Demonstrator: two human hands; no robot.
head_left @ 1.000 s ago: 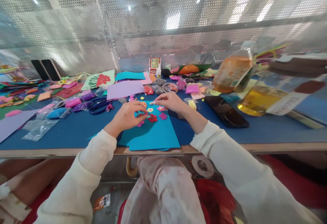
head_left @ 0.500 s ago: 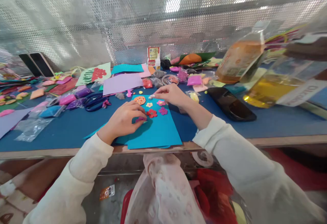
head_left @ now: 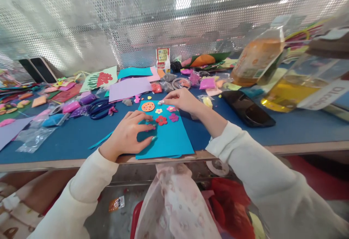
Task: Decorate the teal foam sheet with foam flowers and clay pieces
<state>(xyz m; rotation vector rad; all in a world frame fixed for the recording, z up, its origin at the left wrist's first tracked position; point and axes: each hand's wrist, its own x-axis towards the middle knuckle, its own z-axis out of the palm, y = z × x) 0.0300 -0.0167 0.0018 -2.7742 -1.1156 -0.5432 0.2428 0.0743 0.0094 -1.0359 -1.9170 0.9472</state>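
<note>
A bright blue paper sheet (head_left: 171, 142) lies near the table's front edge. On it are an orange dotted disc (head_left: 148, 106), a red flower (head_left: 161, 120), a purple flower (head_left: 173, 117), a pink flower (head_left: 171, 108) and a small pale yellow flower (head_left: 158, 111). My left hand (head_left: 129, 133) rests over the sheet's left side, thumb and fingers apart; something small and pinkish shows partly by its fingertips. My right hand (head_left: 181, 101) reaches to the sheet's top edge, fingertips pinched together at a tiny pale piece, too small to name.
A dark phone-like object (head_left: 247, 108) and tilted bottles (head_left: 257, 57) stand to the right. Behind are a lilac sheet (head_left: 129, 88), a white glue bottle (head_left: 167, 64) and bagged clay (head_left: 207, 83). A coiled blue cord (head_left: 99, 109) lies left.
My left hand has opened its pinch and spread its fingers, shifting slightly left. My right hand stays pinched at nearly the same spot by the sheet's top edge.
</note>
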